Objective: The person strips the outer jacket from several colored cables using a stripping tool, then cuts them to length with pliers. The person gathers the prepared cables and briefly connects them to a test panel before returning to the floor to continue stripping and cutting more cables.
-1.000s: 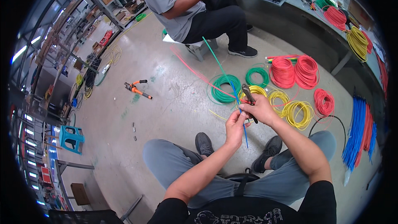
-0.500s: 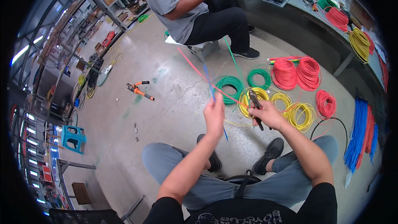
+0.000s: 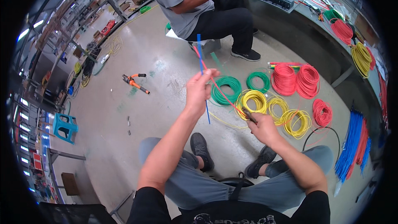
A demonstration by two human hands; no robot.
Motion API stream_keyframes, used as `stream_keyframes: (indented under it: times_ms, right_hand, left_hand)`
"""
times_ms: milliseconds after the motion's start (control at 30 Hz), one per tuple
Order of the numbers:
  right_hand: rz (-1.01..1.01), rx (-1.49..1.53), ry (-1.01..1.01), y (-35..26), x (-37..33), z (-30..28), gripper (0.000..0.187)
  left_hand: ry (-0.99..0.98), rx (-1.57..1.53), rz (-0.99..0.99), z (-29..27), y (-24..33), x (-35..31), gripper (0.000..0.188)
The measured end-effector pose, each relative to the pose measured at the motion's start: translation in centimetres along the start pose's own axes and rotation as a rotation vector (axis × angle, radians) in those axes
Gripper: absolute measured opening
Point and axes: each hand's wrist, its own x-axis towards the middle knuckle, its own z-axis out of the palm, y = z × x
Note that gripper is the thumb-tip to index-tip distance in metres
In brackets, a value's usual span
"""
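Note:
My left hand (image 3: 198,93) is closed around a short blue wire (image 3: 199,43) and a red wire (image 3: 197,52). The blue one sticks out above the fingers and below the palm. Down to the right runs the red wire, reaching the jaws of dark-handled pliers (image 3: 249,115). My right hand (image 3: 264,128) is wrapped around the pliers, whose handles are mostly hidden in the palm. A blurred green wire (image 3: 216,61) shows just beyond my left fingers; whether they hold it, I cannot make out.
Coils of green (image 3: 236,90), yellow (image 3: 263,101) and red wire (image 3: 284,81) lie on the floor ahead. Bundled blue wires (image 3: 349,141) are at the right. An orange-handled tool (image 3: 134,84) lies left. A seated co-worker (image 3: 182,8) works at a bench (image 3: 306,25).
My left hand has moved up and left with the wires. The pliers have tilted from upright toward the red wire, and my right hand has dropped slightly. The view has shifted a little.

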Motion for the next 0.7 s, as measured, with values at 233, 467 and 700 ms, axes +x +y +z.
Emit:
stream_keyframes:
  times_ms: [233,467,700]
  right_hand:
    - [-0.06,-0.078,-0.027,-3.6,1.4,0.7,0.018]
    - [-0.004,0.011,-0.121,-2.9,0.8,1.8,0.022]
    - [-0.088,-0.021,-0.133,-2.4,0.7,2.2,0.02]
  left_hand:
    - [-0.114,-0.281,0.004,1.0,0.2,-1.2,0.036]
    - [-0.003,-0.221,0.275,-0.2,3.7,-0.2,0.038]
    - [0.05,-0.049,0.413,-0.3,3.9,-0.7,0.035]
